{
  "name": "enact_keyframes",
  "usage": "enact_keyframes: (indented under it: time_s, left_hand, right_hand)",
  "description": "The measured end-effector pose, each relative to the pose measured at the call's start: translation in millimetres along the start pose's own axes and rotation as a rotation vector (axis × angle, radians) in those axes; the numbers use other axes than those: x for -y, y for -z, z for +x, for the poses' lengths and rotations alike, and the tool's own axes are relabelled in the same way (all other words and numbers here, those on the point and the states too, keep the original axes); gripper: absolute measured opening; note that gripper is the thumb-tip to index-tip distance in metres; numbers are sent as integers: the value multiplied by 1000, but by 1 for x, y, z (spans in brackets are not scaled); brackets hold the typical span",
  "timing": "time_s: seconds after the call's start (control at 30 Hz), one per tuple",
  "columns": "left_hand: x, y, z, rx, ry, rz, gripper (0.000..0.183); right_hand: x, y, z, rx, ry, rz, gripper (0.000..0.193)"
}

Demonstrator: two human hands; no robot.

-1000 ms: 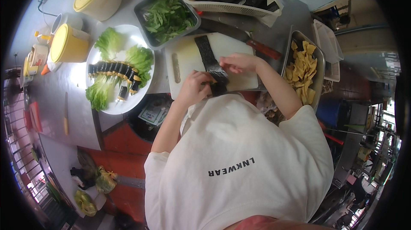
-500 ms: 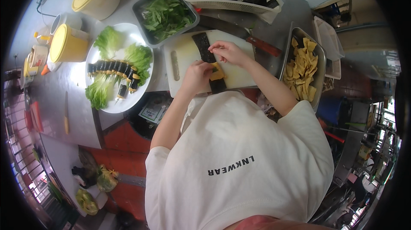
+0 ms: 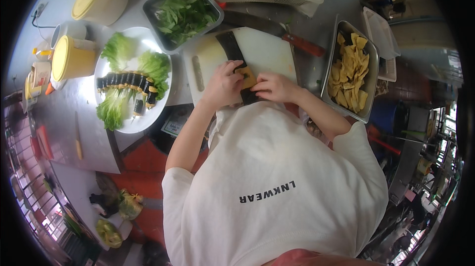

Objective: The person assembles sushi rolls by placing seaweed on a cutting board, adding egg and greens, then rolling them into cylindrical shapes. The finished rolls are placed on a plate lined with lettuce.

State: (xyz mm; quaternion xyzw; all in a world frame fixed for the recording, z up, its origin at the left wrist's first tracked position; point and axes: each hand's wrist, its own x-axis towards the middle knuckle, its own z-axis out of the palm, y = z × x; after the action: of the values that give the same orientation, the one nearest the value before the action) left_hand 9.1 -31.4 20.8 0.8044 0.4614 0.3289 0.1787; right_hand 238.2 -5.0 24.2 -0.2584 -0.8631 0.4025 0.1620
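A dark seaweed strip (image 3: pixel 228 45) runs from far to near across the white cutting board (image 3: pixel 272 48), with a yellow food piece (image 3: pixel 248 74) on its nearer half. My left hand (image 3: pixel 225 84) bends over the strip from the left, its fingers closed on the yellow piece. From the right, my right hand (image 3: pixel 273 87) pinches at the near part of the strip, fingertips against the lower edge of the yellow piece. The strip's near end (image 3: pixel 248 97) lies between the two hands. Fingers partly hide the yellow piece.
A white plate (image 3: pixel 141 128) with lettuce and dark rolls is at left. Behind the board are a metal tray (image 3: pixel 170 48) of green leaves, a large red-handled knife (image 3: pixel 304 44) and a basket (image 3: pixel 292 0) of seaweed. A tray (image 3: pixel 367 117) of yellow crinkled pieces stands right.
My right hand has come down from beside the strip's far half to its near part. My left hand has shifted slightly left and its fingers now lie over the strip.
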Motion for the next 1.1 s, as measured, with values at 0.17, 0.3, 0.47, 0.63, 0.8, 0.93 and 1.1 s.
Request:
enact_keyframes:
  time_s: [0.17,0.3,0.47,0.63,0.8,0.93,1.1]
  left_hand:
    - [15,4,2,72,42,-36,10]
    - [15,10,3,94,23,-56,19]
    - [6,17,5,101,33,-51,31]
    - [2,9,3,40,50,1,29]
    - [8,-2,-3,2,96,-16,16]
    - [8,-5,-2,-40,112,-25,11]
    - [10,-13,-5,-49,148,-9,12]
  right_hand:
    - [-5,-1,3,-22,-11,56,12]
    - [-5,-1,6,-21,-23,73,10]
    - [-5,-3,9,-63,-67,182,8]
    - [9,-10,16,-295,-245,191,8]
    - [10,-24,21,-395,-168,65,12]
    - [4,-16,15,-352,55,-44,16]
    - [0,-19,20,-305,-2,-148,15]
